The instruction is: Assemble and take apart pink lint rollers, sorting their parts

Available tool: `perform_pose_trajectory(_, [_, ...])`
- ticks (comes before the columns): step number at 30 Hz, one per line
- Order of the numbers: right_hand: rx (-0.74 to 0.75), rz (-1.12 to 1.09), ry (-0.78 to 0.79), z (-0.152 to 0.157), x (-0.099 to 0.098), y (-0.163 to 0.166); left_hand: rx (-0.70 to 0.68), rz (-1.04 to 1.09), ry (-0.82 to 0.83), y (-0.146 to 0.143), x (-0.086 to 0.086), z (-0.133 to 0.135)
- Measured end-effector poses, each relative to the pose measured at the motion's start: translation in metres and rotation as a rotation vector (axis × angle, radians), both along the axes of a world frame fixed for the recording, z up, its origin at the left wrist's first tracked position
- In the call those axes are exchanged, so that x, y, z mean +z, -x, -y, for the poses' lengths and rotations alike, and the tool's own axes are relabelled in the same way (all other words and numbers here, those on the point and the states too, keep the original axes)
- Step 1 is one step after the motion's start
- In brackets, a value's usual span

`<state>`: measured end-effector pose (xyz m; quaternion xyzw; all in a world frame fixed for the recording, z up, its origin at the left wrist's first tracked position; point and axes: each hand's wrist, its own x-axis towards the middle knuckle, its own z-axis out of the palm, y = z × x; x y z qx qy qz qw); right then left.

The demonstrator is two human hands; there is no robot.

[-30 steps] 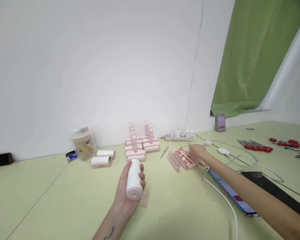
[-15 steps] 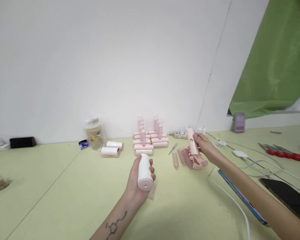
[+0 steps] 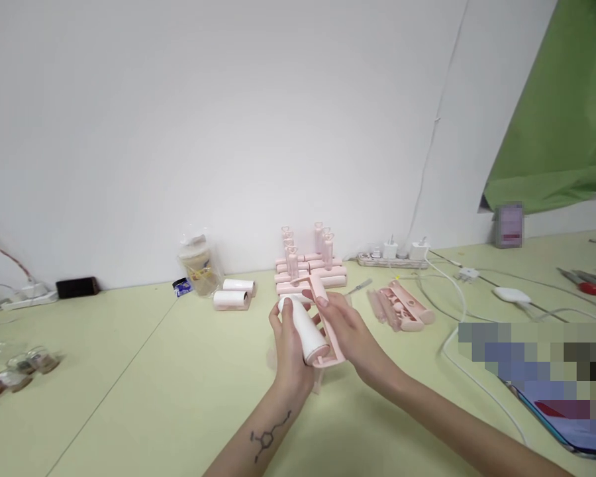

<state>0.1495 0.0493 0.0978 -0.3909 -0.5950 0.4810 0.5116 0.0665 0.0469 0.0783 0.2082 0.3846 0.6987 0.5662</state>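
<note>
My left hand [image 3: 292,354] is wrapped round a white roll [image 3: 302,328] with a pink end, tilted toward me. In my right hand [image 3: 346,324] is a pink plastic roller frame [image 3: 319,289], hollow side toward the roll. Its near end piece overlaps the roll's pink end; whether they are joined I cannot tell. Just beyond the hands lie stacked pink and white rollers [image 3: 334,275], with pink translucent handles [image 3: 293,263] upright among them. Right of the hands are more pink shells [image 3: 411,305] and translucent pink tubes [image 3: 383,311].
Two white rollers [image 3: 232,299] and a bagged drink cup [image 3: 198,268] stand left of the stack. A small grey tool [image 3: 360,286] lies to its right. Beyond are a power strip [image 3: 390,260], a white cable [image 3: 449,348] and a phone [image 3: 551,417].
My right hand has brought the pink frame from the shells on the right over to the white roll in my left hand. The left hand has turned the roll slightly. The view has shifted.
</note>
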Motion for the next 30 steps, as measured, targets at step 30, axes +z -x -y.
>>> perform_pose_trajectory(30, [0.479, 1.120, -0.469, 0.057, -0.032, -0.054, -0.789, -1.244, -0.133, 0.048, -0.013, 0.087])
